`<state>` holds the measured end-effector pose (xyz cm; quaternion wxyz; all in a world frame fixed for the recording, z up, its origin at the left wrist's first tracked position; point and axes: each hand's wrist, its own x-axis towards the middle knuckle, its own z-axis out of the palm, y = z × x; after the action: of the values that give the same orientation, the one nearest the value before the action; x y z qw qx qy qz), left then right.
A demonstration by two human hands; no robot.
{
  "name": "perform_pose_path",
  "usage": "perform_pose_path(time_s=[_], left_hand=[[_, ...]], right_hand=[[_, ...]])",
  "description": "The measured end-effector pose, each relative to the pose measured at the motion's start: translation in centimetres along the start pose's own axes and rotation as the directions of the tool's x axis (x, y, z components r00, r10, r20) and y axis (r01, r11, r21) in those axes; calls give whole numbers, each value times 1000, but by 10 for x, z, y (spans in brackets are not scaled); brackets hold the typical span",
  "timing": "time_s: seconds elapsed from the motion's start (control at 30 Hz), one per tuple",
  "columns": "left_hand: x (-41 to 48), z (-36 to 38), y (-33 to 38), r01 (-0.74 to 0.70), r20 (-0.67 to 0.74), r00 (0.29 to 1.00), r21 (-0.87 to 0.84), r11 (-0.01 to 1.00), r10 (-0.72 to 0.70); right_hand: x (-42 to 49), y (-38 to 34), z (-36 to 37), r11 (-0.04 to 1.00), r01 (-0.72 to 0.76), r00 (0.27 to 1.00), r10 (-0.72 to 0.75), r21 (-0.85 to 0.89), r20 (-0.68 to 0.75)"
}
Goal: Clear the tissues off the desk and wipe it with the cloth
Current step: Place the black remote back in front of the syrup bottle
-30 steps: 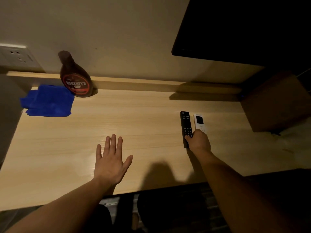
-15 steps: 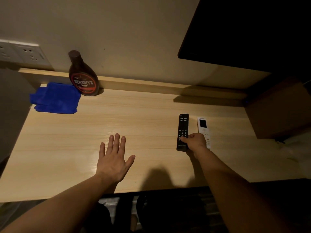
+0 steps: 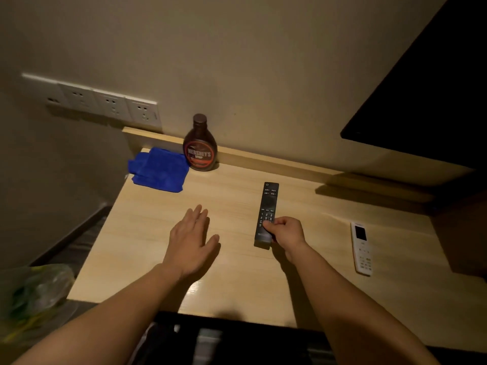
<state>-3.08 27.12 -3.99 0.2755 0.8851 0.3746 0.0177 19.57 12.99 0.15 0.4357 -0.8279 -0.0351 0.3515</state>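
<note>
head view, left hand [image 3: 190, 241] flat and spread above desk [image 3: 303, 291], right hand [image 3: 286, 231] pinching black remote [image 3: 266, 214]

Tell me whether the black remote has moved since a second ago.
Yes. The black remote, gripped by the right hand, has shifted left, away from the white remote it lay beside earlier; a wide strip of desk now separates them.
</note>
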Motion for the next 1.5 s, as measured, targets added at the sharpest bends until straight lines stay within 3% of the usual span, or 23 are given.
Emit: perform_pose_path(time_s=[0.13, 0.3, 0.53, 1.03, 1.37, 1.5], left_hand=[[-9, -13, -48, 205, -79, 977, 80, 976, -198], [-14, -19, -97, 312, -81, 950, 202, 928, -301], [-8, -11, -119, 346, -51, 937, 255, 903, -344], [-14, -14, -115, 289, -188, 951, 257, 922, -245], [-10, -6, -122, 288, -175, 953, 274, 917, -247], [-7, -6, -123, 328, -104, 945, 315, 890, -311]], right_hand=[[-3, -16, 58, 998, 39, 998, -37, -42, 58], [-6, -27, 123, 997, 42, 991, -33, -72, 126], [6, -42, 179, 977, 95, 987, -68, -188, 148], [11, -52, 219, 909, 284, 954, -236, -306, 184], [11, -48, 225, 845, 361, 932, -307, -394, 195], [6, -50, 223, 841, 377, 925, -319, -388, 209]])
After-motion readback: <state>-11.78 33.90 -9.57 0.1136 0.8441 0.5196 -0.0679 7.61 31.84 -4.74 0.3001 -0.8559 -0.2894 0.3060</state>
